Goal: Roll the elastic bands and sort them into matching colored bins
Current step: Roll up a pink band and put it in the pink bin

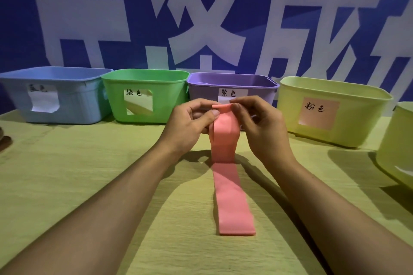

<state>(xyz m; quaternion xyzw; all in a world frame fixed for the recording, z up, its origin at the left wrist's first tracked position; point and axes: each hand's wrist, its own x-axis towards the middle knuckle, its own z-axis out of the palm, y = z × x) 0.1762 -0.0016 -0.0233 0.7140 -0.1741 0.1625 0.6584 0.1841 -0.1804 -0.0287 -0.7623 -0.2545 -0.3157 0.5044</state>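
Starting at the far left edge of the desk (pixel 89 185), which has a yellow-green cloth over it, there's a blue bin (pixel 73 96) with a white paper label on its front. Just beside it sits the green bin (pixel 167 98), also with a handwritten label, and touching that one on the other side is the purple bin (pixel 257 87), partly hidden behind the hands.

Front and center, the left hand (pixel 190 123) is pinching the top end of a pink elastic band (pixel 228 174), thumb on the near face and fingers curled behind it. The right hand (pixel 261 127) grips that same top edge from the other side, fingertips meeting the left ones right at the little rolled lip of the band. So both hands are grasping the band, lifted off the desk at the far end. From there it hangs down and then lies flat along the cloth toward the near edge, between the two forearms.

Further right along the back edge is a pale yellow bin (pixel 357 118) with a pink label, and at the right edge another yellow-green bin (pixel 397 145) is cut off by the frame. Behind everything hangs a blue banner (pixel 134 18) with big white characters.
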